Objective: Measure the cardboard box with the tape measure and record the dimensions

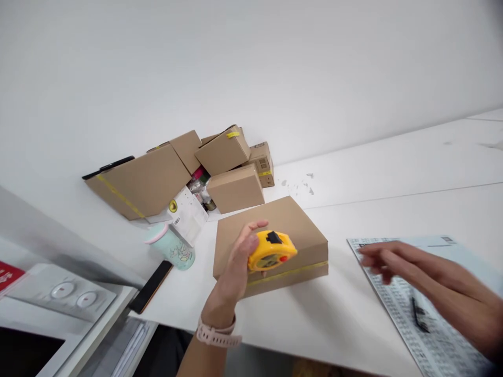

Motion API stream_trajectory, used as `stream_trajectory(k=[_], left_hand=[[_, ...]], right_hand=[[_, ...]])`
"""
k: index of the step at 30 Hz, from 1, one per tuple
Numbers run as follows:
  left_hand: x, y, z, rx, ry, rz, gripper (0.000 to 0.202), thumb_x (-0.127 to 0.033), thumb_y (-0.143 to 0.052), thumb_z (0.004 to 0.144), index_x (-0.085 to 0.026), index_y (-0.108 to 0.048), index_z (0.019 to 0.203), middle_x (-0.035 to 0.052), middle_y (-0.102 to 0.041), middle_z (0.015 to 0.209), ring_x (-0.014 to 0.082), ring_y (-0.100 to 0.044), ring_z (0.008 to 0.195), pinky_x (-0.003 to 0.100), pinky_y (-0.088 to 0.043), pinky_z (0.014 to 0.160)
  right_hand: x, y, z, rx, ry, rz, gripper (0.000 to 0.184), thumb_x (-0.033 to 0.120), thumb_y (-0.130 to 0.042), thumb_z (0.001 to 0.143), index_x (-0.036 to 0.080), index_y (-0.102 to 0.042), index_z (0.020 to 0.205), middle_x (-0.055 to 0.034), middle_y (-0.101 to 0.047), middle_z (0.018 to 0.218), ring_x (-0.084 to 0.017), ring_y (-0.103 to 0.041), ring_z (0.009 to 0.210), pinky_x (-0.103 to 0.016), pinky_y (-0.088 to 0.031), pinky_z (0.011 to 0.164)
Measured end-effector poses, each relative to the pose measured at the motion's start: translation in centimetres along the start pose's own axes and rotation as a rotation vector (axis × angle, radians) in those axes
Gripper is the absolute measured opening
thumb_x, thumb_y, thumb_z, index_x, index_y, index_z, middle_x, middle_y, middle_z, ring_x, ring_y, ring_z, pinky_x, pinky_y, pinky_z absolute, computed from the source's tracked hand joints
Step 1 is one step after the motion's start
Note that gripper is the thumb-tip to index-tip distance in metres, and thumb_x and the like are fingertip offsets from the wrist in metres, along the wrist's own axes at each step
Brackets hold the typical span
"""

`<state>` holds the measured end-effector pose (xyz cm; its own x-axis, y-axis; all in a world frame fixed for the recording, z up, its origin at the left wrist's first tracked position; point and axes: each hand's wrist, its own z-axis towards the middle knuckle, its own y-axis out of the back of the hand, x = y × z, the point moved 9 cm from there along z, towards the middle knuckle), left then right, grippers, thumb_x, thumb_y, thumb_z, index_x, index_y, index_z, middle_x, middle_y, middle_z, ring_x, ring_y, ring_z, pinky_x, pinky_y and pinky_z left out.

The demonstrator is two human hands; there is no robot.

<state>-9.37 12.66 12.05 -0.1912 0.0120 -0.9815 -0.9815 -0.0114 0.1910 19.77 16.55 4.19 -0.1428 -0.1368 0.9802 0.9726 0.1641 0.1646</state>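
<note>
My left hand (231, 269), with a pale pink watch band (216, 334) at its wrist, is closed around a yellow tape measure (273, 251) with a black button. The hand hovers over the near part of a closed cardboard box (283, 220), which has a yellow strip along its side. No blade is seen drawn out of the tape measure. Over to the right, my right hand (420, 269) is above a printed light-blue sheet (436, 345). Its fingers are loosely stretched out and slightly blurred, and nothing shows in them. Below that hand, a black pen (419, 317) lies on the sheet.
Several cardboard boxes (236, 188) are stacked against the wall. Nearer stand a mint tumbler (173, 248) with a pink lid, a white package (186, 217) and a black flat object (151, 288) at the table's left edge. A shelf unit (90, 335) adjoins the white table (346, 319).
</note>
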Motion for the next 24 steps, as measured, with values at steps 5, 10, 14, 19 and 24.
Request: stream_trajectory(k=[5, 10, 14, 19, 24], left_hand=[[0.0, -1.0, -1.1, 0.099, 0.080, -0.137, 0.062, -0.063, -0.057, 0.086, -0.023, -0.050, 0.133, 0.0042, -0.066, 0.092, 0.0184, -0.061, 0.076, 0.022, -0.038, 0.053], [0.0, 0.9, -1.7, 0.056, 0.105, -0.130, 0.063, -0.064, -0.059, 0.083, -0.023, -0.053, 0.131, 0.0050, -0.066, 0.091, 0.0182, -0.060, 0.072, 0.021, -0.035, 0.051], [-0.4, 4.0, -1.6, 0.003, 0.071, -0.096, 0.064, -0.065, -0.060, 0.082, -0.023, -0.055, 0.130, 0.0061, -0.069, 0.096, 0.0194, -0.061, 0.075, 0.021, -0.035, 0.050], [0.6, 11.6, -0.2, -0.147, 0.036, -0.008, 0.054, -0.060, -0.061, 0.084, -0.019, -0.064, 0.119, 0.0047, -0.070, 0.098, 0.0154, -0.055, 0.072, 0.022, -0.035, 0.050], [3.9, 17.9, 0.4, -0.226, 0.163, 0.031, 0.046, -0.055, -0.068, 0.079, -0.015, -0.069, 0.102, 0.0036, -0.068, 0.085, 0.0142, -0.053, 0.064, 0.023, -0.032, 0.046]], right_hand=[[5.4, -11.0, 0.6, 0.474, -0.208, 0.352, 0.059, 0.075, -0.047, 0.091, 0.025, -0.077, 0.102, -0.0110, -0.072, 0.096, -0.024, -0.063, 0.080, -0.038, -0.055, 0.069], [7.0, -14.1, 1.2, 0.584, -0.259, 0.474, 0.058, 0.077, -0.057, 0.083, 0.021, -0.071, 0.082, -0.0068, -0.064, 0.087, -0.019, -0.057, 0.076, -0.028, -0.048, 0.059], [7.6, -13.6, 3.5, 0.490, -0.265, 0.588, 0.044, 0.064, -0.076, 0.076, 0.022, -0.067, 0.081, -0.0013, -0.055, 0.072, -0.015, -0.050, 0.066, -0.024, -0.043, 0.052], [5.1, -9.3, 10.0, 0.250, -0.235, 0.630, 0.032, 0.047, -0.085, 0.071, 0.022, -0.065, 0.075, 0.0005, -0.056, 0.070, -0.013, -0.046, 0.061, -0.024, -0.042, 0.050], [-0.5, -8.0, 12.9, 0.225, -0.225, 0.462, 0.034, 0.051, -0.080, 0.076, 0.022, -0.064, 0.071, -0.0007, -0.058, 0.070, -0.015, -0.049, 0.062, -0.028, -0.045, 0.054]])
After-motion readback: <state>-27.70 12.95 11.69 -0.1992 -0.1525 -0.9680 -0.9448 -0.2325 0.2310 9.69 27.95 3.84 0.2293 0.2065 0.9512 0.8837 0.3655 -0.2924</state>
